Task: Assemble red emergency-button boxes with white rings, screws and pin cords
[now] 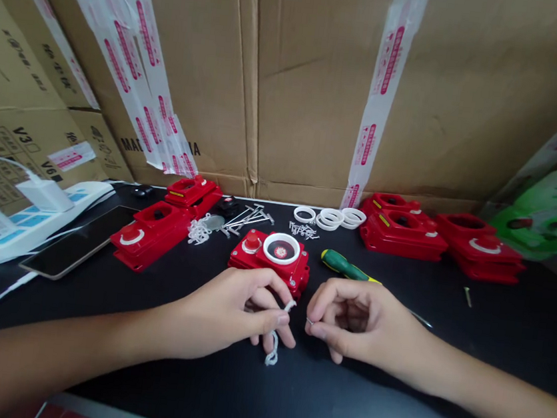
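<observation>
My left hand (247,306) pinches a short white chain or cord (271,356), with one end poking up between thumb and forefinger and a loop hanging below. Facing it across a small gap, my right hand (351,318) is closed in a pinch on a tiny metallic piece (310,321), too small to name. Just behind both hands lies a red box-shaped unit (247,259), bearing a white ring (281,249) around a dark round window and a red knob (253,241). A green-and-yellow screwdriver (347,265) rests behind my right hand, partly covered by it.
Other red housings (147,234) stand at left, with more red housings (401,233) at right. White rings (330,219), small screws (302,230), T-shaped metal rods (250,219) and white chains (199,231) lie behind. A phone (78,243) and power strip (30,221) occupy the left.
</observation>
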The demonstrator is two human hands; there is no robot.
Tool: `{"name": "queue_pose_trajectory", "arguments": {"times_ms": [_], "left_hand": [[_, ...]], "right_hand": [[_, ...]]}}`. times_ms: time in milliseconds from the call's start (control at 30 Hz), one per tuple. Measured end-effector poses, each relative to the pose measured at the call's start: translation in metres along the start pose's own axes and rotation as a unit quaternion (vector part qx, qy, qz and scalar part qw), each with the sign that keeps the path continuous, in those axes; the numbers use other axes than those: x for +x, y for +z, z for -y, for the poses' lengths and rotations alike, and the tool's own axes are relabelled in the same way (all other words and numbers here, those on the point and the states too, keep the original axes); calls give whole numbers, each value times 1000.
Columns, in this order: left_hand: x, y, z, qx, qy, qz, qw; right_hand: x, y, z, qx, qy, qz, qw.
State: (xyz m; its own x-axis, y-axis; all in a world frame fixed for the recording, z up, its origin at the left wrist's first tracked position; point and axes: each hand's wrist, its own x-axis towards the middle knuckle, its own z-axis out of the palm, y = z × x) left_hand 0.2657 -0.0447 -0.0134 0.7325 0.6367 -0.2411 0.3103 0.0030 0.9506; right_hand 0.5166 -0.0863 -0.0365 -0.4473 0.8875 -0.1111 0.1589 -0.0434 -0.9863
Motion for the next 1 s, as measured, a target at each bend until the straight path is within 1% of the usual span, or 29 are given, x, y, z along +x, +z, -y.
{"name": "queue_pose_trajectory", "arguments": {"times_ms": [200, 367, 567, 700, 800, 900, 1000], "left_hand": [[-1, 3, 0, -53, 3, -2, 999], [-1, 6, -1, -60, -1, -8, 998], [-1, 8, -1, -95, -2, -21, 995], [-2, 8, -2, -88, 12, -24, 996], [-2, 8, -1, -84, 12, -39, 996], [-1, 10, 2, -111, 6, -39, 993], [0, 12, 3, -145, 4, -24, 989]], "right_hand": [[-4, 9, -1, 13, -20, 4, 1000], [-7, 16, 3, 16, -5, -9, 1000], [-7, 16, 9, 2, 5, -23, 1000], [-9, 14, 7, -34, -62, -31, 997], [-9, 12, 4, -60, -106, -33, 992], [-9, 11, 2, -76, -126, -35, 989], [-7, 11, 3, -85, -121, -41, 988]]}}
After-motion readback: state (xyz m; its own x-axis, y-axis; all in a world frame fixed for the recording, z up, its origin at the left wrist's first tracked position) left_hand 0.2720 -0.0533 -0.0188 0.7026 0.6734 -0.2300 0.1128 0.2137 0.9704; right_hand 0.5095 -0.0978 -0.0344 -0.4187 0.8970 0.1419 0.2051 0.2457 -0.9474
